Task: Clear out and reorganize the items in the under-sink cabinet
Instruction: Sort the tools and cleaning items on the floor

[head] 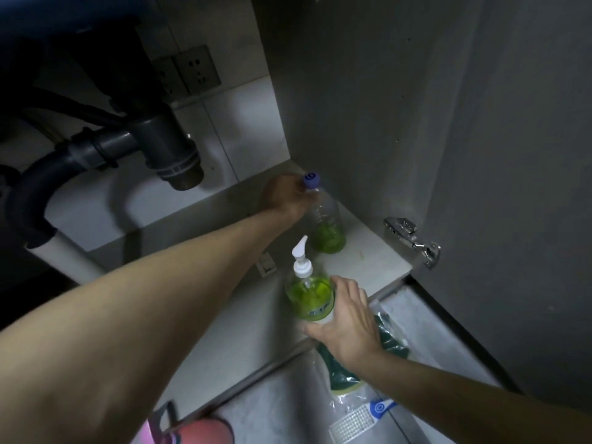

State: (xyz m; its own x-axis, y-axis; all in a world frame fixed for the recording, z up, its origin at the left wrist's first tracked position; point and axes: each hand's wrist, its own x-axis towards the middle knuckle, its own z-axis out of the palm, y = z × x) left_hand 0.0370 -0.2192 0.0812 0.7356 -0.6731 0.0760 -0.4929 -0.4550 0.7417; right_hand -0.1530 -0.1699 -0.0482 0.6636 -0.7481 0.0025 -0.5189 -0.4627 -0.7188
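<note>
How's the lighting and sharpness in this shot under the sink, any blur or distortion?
Head view: dim overall, with the drain pipe and upper left corner nearly black; the cabinet floor is the brightest patch; wide-angle bending stretches the near left forearm; the left hand on the capped bottle looks soft, while the right hand and pump bottle are clearer.

A: Clear bottle (324, 219): blue-violet cap, green liquid low in the base.
B: Pump bottle (310, 294): white pump, green liquid, blue-and-white label band.
A: Drain trap (166, 145) dark grey. Clear packet (358, 373) shows dark green contents, yellow-green lower edge.
B: Cabinet floor (368, 261) white.
</note>
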